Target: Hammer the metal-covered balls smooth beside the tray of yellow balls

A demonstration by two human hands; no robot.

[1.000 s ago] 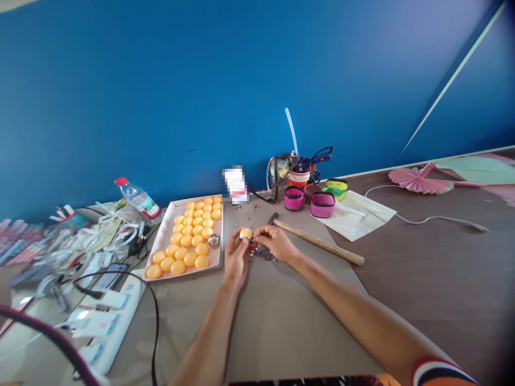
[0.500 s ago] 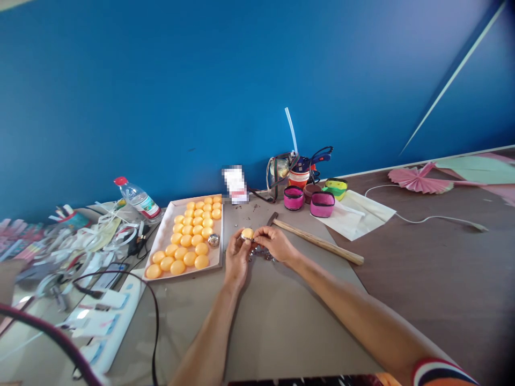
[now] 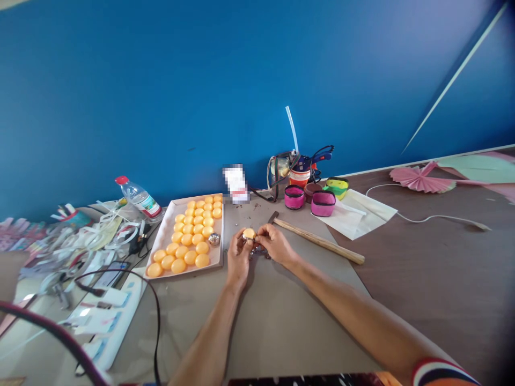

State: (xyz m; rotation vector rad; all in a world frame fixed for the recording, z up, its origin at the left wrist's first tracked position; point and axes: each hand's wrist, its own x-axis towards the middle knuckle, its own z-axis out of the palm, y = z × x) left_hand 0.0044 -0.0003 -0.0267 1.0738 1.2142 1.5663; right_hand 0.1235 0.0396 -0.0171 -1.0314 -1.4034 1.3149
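Between the fingers of my left hand (image 3: 238, 257) is an orange ball (image 3: 249, 234), like a table-tennis ball, with silvery bits along its lower edge. My right hand (image 3: 277, 244) is closed in a pinch at the ball's right side; whatever its fingertips hold is too small to make out. Small shiny pieces (image 3: 259, 251) lie on the table just under both hands. To the left, a shallow white box (image 3: 161, 231) holds rows of orange balls (image 3: 181, 252) and one silver, mirror-like ball (image 3: 214, 239).
A wooden-handled hammer (image 3: 322, 236) lies right of my hands. Behind it are pink bands (image 3: 323, 204), a cup of tools (image 3: 300, 177) and a white sheet (image 3: 354, 214). On the left stand a water bottle (image 3: 140, 198), a power strip (image 3: 116, 321) and tangled cables (image 3: 156, 305).
Both hands stay at the ball with only slight finger movement. The whole view has shifted a little; nothing was let go or taken up.
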